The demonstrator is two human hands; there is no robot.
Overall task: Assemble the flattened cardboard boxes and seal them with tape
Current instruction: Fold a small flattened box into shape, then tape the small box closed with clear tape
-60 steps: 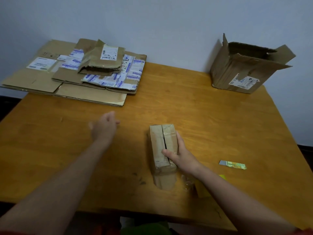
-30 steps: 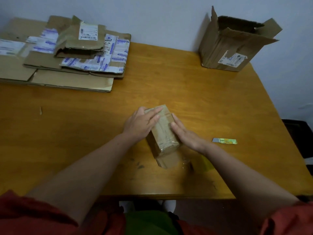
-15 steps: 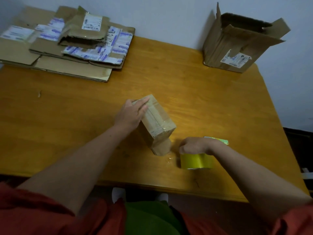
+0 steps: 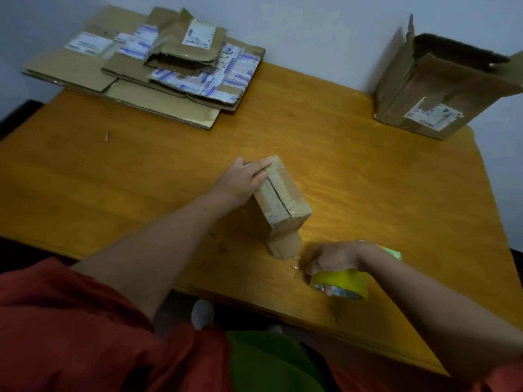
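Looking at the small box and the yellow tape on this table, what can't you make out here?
- Head view: patterned item behind the right hand shows only a tip; the wrist hides the rest.
- Tape roll: its loose end is hidden under that hand.
- Labels on the flattened cardboard stack: print blurred, too small.
- Open box: right flap cut by the frame edge, inside dark.
- Small box: far corner covered by the left hand.

Small box ctr table; tape front-R; flats back-L; open box back-R.
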